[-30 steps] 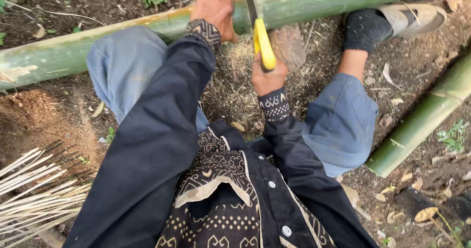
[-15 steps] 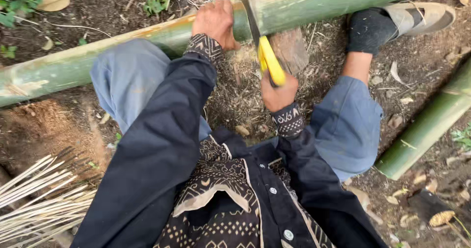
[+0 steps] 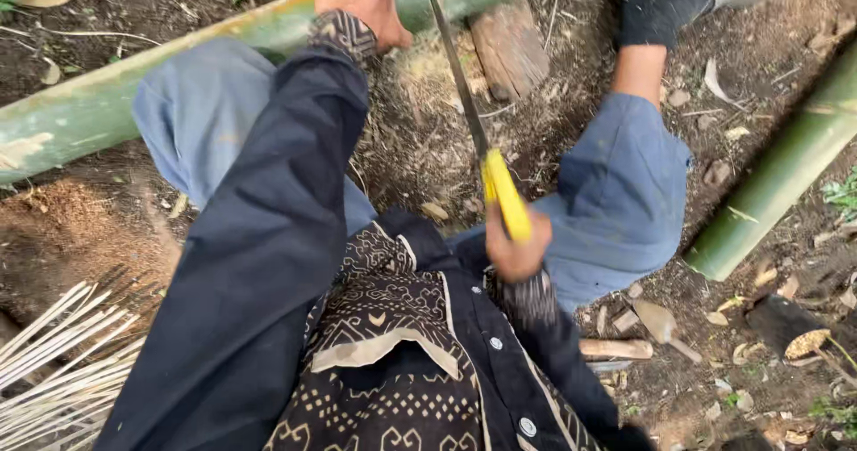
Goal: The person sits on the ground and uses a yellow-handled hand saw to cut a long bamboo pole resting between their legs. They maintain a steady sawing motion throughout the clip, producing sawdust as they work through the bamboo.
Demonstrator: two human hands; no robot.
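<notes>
**Item: hand saw in use on a bamboo pole, seen from the head camera**

- Saw (image 3: 486, 161): yellow handle, narrow dark blade. The blade runs up and away from the person and meets the long pole near the top edge of the frame. Whether the teeth sit inside a cut there is hard to tell, as the contact point lies at the frame's limit.
- Right hand (image 3: 516, 247): clamped round the yellow handle, drawn close to the body, wrist in a patterned cuff. The grip is full-fisted, which suits a push-and-pull stroke along the blade's line.
- Left hand (image 3: 359, 0): pressed flat on top of the pole just left of the blade, fingers closed down over it, apparently to keep the round stem from rolling.
- Green bamboo pole (image 3: 107, 112): lies across the ground from lower left to upper right, in front of the person's knees.
- Wooden block (image 3: 509, 49): lies under or against the pole right of the blade, probably as a prop to lift it off the soil.
- Foot in a dark sock (image 3: 661, 4): set near the pole at upper right, seemingly bracing it.
- Second bamboo pole (image 3: 777, 179): lies apart at the right, untouched.
- Bundle of thin pale bamboo strips (image 3: 54, 362): lower left, on the ground.
- Ground: bare soil, sawdust, dry leaves.
</notes>
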